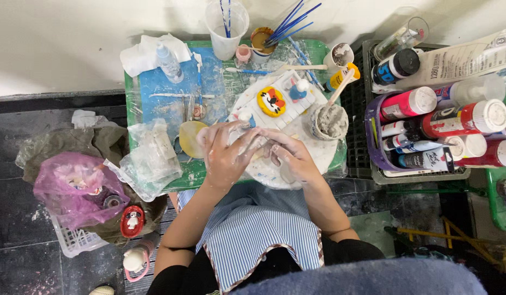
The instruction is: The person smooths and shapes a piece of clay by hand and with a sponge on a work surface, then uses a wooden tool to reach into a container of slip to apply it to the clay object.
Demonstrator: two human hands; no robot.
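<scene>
Both the left hand [226, 155] and right hand [293, 157] press curled fingers around a hidden lump on the round white board [324, 155] at the desk [154, 93] near edge, its axis untellable, paste cup [329, 122] crowding at two o'clock.

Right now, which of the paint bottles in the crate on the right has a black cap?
The bottle at the back of the crate, nearest the wall. Its cap is black; the other paint bottles lying there have white caps.

One head-worn view — steeply downward, close over the green table [154, 95].
</scene>
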